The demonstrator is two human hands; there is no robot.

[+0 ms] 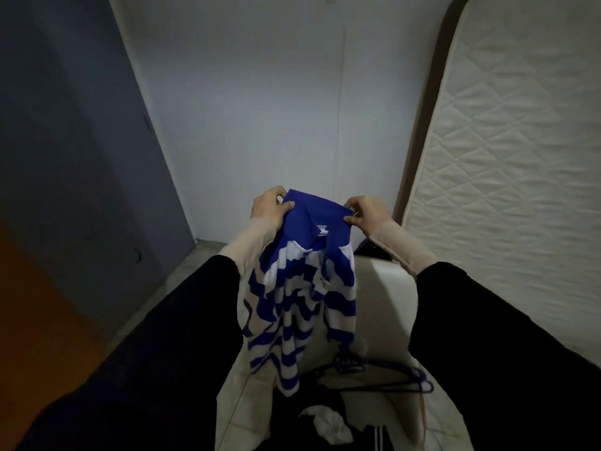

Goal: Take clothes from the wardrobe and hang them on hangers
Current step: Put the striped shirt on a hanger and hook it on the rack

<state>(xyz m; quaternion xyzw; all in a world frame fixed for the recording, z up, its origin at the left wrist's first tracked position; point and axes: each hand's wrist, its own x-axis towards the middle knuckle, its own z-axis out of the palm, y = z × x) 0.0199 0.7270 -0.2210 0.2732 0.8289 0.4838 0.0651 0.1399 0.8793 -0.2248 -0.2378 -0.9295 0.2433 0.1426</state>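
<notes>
Both my hands pinched the blue-and-white wavy-striped knit polo shirt [302, 288] by its collar: left hand [268, 206], right hand [366, 213], fingers closed on fabric, shirt dangling over the bed. Dark plastic hanger [383, 374] lay below; best to keep the collar spread and feed one hanger shoulder in first.

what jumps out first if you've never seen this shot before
The eye goes first to the blue and white striped top, held up at centre frame by its solid blue collar, with the left hand and right hand each gripping one end. Next is the quilted mattress leaning upright at the right. Below the top, a dark hanger lies on a pale surface.
</notes>
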